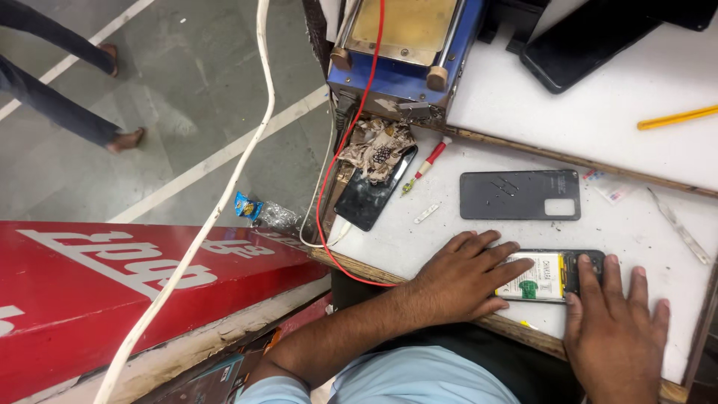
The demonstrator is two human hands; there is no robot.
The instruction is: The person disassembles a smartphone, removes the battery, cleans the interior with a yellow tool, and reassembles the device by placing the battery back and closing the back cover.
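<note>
**White benchtop: opened phone pinned under both hands**

White work surface (523, 112) carries an opened phone (557, 275), back removed, battery (540, 280) exposed, lying near the front edge. Left hand (460, 277) lies flat, fingers spread, fingertips resting on the battery end. Right hand (617, 333) lies palm down, fingers spread, index fingertip touching the phone's camera end. Neither hand pinches; both press from above. Phone sits between the two hands. Detached grey back cover (520, 195) lies just beyond. Red-handled screwdriver (424, 167) and a second dark phone (375, 191) lie further left.
</note>
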